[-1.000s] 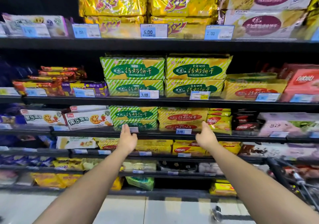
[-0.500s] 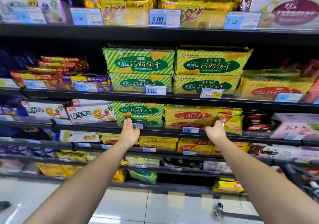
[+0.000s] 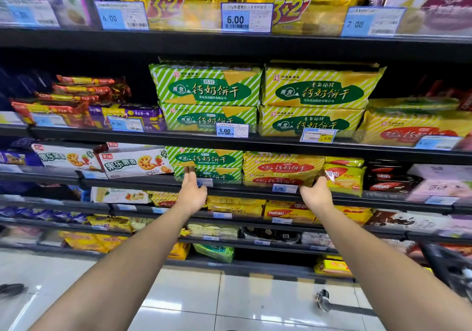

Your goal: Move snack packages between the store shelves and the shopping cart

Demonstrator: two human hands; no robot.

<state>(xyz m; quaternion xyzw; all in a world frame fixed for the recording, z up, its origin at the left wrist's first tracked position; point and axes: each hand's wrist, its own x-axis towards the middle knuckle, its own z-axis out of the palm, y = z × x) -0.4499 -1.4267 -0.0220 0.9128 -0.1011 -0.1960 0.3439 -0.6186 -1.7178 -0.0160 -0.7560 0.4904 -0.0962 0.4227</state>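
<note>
Your left hand (image 3: 191,194): fingers straight, touching green biscuit packs (image 3: 207,163). Your right hand (image 3: 315,195) at end of yellow packs (image 3: 281,169), 3 o'clock of green; can't tell grip. Both stacks two high, glossy film. Squeeze ends only and top pack may slide off shelf (image 3: 240,187). Cart (image 3: 444,267) at 4 o'clock.

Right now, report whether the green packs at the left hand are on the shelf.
On the shelf: green packs lie stacked flat behind its edge; left hand fingers reach their front.
</note>
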